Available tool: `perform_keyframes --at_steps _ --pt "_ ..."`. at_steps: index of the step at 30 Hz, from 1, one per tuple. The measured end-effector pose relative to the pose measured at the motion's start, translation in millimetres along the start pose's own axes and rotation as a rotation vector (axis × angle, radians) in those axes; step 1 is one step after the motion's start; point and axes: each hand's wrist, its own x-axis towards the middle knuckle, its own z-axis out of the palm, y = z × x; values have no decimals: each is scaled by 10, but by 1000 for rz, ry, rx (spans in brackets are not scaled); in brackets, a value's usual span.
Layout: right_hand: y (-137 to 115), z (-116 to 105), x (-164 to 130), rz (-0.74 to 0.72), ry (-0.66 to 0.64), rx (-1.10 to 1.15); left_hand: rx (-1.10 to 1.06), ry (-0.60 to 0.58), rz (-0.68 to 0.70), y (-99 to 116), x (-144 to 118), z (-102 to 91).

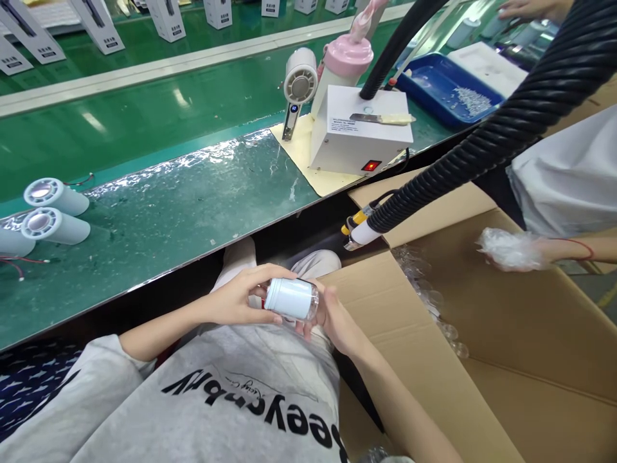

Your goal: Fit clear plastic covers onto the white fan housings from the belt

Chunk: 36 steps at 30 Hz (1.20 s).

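A small white cylinder (290,298) with a clear cover on its right end lies sideways between both my hands, just above my lap. My left hand (241,297) wraps around its left end from above and behind. My right hand (331,316) holds the clear end, fingers curled under it. Both hands hover below the near edge of the green workbench (159,212). Two more white cylinders (55,212) with wires lie at the bench's left.
A large open cardboard box (506,334) with clear plastic pieces stands at my right. A black corrugated hose (506,122) hangs over it. A white machine box (361,128) with a red switch sits on the bench. Another person's hand (515,249) holds crumpled clear plastic.
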Motion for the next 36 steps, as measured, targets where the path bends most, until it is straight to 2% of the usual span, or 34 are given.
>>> perform_keyframes --at_steps 2,4,5,7,13,15,19,24,29,32,34,36 --pt "11 -46 -27 -416 114 -294 -106 20 -99 19 -14 17" --pt "-10 -94 -44 -773 118 -617 -206 16 -159 21 -20 25" --pt "-26 -114 -49 -882 82 -740 -244 2 -180 20 -18 24" --pt "-53 -137 -56 -943 32 -831 -283 -33 -201 22 -1 8" --pt "-14 -130 -85 -523 78 -391 -283 -80 -170 35 57 -58" --pt "0 -140 -99 -494 99 -410 -369 -100 -232 5 53 -49" --pt "-11 -187 -127 -532 131 -567 -535 -110 -353 -90 35 12" --pt "-20 -266 -149 -534 100 -553 -620 -103 -420 -150 77 65" --pt "56 -318 -129 -459 125 -507 -626 -118 -454 -174 199 33" --pt "111 -239 -114 -371 143 -427 -597 -144 -487 -224 242 78" --pt "105 -172 -110 -297 117 -378 -532 -113 -514 -259 238 118" --pt "58 -192 -113 -221 92 -382 -420 -86 -558 -265 231 70"
